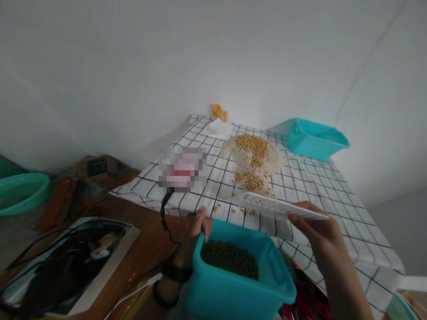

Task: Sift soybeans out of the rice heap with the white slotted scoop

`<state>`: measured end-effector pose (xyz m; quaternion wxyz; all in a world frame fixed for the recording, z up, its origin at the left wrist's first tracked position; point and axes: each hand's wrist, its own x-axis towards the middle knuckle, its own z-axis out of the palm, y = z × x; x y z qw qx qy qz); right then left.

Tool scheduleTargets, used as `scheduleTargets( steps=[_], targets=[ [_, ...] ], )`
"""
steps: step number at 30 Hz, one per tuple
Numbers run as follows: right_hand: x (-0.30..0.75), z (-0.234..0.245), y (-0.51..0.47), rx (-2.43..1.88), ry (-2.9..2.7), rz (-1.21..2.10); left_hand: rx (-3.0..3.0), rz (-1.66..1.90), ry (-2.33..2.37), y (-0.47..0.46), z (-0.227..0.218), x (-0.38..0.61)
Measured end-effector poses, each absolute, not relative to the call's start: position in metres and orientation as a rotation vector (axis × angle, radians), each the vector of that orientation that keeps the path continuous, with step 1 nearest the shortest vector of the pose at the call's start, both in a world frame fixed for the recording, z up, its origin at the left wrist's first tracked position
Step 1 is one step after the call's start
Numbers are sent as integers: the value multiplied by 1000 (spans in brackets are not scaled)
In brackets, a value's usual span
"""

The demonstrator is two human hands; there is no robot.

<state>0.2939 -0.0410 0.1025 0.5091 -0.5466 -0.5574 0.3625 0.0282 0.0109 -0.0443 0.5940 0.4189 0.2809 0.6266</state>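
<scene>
My left hand (199,226) is closed on the left back corner of a turquoise plastic bin (230,295) just below the table's front edge. Dark green beans (230,258), which look like mung beans, lie inside it. Above the bin, my right hand (322,226) grips one end of a thin white slotted board (270,205), seen nearly edge-on. Its far end reaches the front of a spread heap of rice (275,160), with yellow soybeans (251,146) on top. A few stray soybeans lie between the heap and the bin.
A checked cloth (310,182) covers the table. At the back right stands a second turquoise bin (316,138). A blurred-out pink item (183,171) with a black strap lies at left, a white bag (218,128) and orange cloth (218,112) behind. A poster (100,266) lies lower left.
</scene>
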Motion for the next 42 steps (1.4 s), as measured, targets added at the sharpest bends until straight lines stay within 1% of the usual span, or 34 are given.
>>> scheduleTargets(
  steps=[9,18,25,27,32,37,42],
  targets=[
    [284,100,-41,-1368,-1418,838,966,1553,661,18,-59,36],
    [274,107,-31,-1252,-1482,970,975,1537,687,20,-59,36],
    [295,108,-33,-1167,-1499,1064,968,1508,714,19,-57,34],
    [303,108,-36,-1157,-1439,1031,979,1483,706,16,-53,31],
    [318,107,-45,-1269,-1199,807,984,1439,694,11,-43,27],
    [341,96,-45,-1367,-1179,626,968,1448,669,12,-44,29],
    [349,91,-50,-1407,-1182,653,908,1506,673,9,-44,34]
  ],
)
